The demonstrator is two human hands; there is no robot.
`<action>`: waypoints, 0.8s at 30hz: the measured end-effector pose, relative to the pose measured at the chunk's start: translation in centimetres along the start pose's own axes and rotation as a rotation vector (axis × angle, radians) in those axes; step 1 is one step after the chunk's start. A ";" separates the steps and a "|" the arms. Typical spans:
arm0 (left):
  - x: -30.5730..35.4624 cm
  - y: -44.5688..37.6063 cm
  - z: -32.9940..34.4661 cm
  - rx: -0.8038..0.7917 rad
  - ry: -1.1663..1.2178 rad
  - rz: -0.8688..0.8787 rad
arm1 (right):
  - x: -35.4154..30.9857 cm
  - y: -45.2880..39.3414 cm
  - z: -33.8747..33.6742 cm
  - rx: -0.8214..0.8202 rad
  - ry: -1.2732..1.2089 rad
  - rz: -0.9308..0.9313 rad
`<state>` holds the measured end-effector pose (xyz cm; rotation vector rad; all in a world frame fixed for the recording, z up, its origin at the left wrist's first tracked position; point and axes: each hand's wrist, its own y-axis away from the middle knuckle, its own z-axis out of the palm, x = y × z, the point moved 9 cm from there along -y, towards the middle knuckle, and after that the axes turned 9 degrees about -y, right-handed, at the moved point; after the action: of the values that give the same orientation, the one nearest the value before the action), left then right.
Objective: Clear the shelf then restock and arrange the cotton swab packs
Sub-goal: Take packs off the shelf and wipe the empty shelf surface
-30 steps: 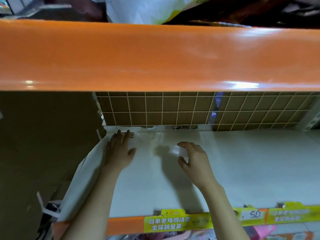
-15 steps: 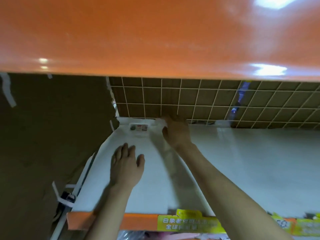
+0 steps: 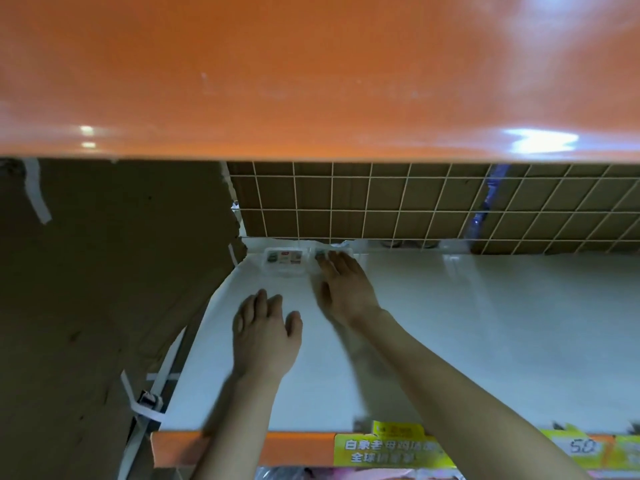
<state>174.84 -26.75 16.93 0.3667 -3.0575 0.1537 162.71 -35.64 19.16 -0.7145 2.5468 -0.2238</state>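
A clear cotton swab pack [image 3: 284, 262] with a small printed label lies flat in the back left corner of the white shelf [image 3: 485, 341]. A second clear pack [image 3: 318, 255] lies right beside it, mostly hidden under the straight fingers of my right hand [image 3: 341, 289], which rests on top of it. My left hand [image 3: 265, 336] lies flat, palm down, on the shelf in front of the first pack and holds nothing.
An orange shelf [image 3: 311, 74] hangs low overhead. A wire grid back panel [image 3: 415, 206] with cardboard behind closes the rear. A brown cardboard wall [image 3: 104, 289] stands on the left. Yellow price tags [image 3: 388, 448] line the orange front edge.
My right hand carried a pack to the back of the shelf and now lies flat on it beside the first pack. My left hand slid back toward the front.
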 end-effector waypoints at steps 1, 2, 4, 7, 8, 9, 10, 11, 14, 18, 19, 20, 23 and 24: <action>0.0 0.0 -0.1 0.003 -0.001 0.002 | -0.2 -0.1 -0.1 -0.013 -0.002 -0.006; 0.0 0.0 -0.1 0.003 0.000 0.005 | -0.2 -0.2 -0.2 -0.023 -0.005 -0.002; 0.0 0.0 -0.1 0.001 0.011 0.008 | -0.3 -0.2 -0.6 -0.017 -0.021 0.003; 0.0 0.1 -0.1 -0.002 0.033 0.010 | -0.3 0.2 -0.7 0.009 -0.063 0.002; 0.1 0.1 -0.2 0.001 0.041 0.011 | -0.1 0.4 -0.7 0.003 -0.066 0.010; 0.1 0.1 -0.2 0.004 0.043 0.016 | 0.1 0.7 -0.7 -0.003 -0.053 0.023; 0.3 0.2 -0.4 0.010 0.043 0.024 | 0.3 1.2 -0.9 -0.008 -0.045 0.040; 0.3 0.2 -0.5 0.019 0.044 0.031 | 0.8 1.7 -1.3 -0.004 -0.038 0.054; -0.1 -0.2 -0.5 0.058 0.114 0.042 | 2.9 4.1 -2.7 -0.001 -0.037 0.107; -0.6 -0.3 -1.5 0.213 0.210 -0.005 | 6.7 9.2 -6.8 0.142 -0.123 0.224; -0.1 -0.1 -1.7 0.227 0.224 -0.010 | 7.7 10.8 -8.0 0.185 -0.148 0.258; 0.7 0.2 -2.0 0.230 0.237 -0.011 | 8.8 12.2 -9.0 0.225 -0.161 0.287; 4.4 1.0 -3.1 0.260 0.301 0.016 | 12.2 15.6 -11.0 0.251 -0.154 0.376; 6.0 1.3 -3.5 0.280 0.329 0.033 | 13.2 16.4 -11.5 0.233 -0.144 0.397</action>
<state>168.81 -26.49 20.71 0.2723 -2.7183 0.5846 139.87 -28.38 19.26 -0.1263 2.4102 -0.3131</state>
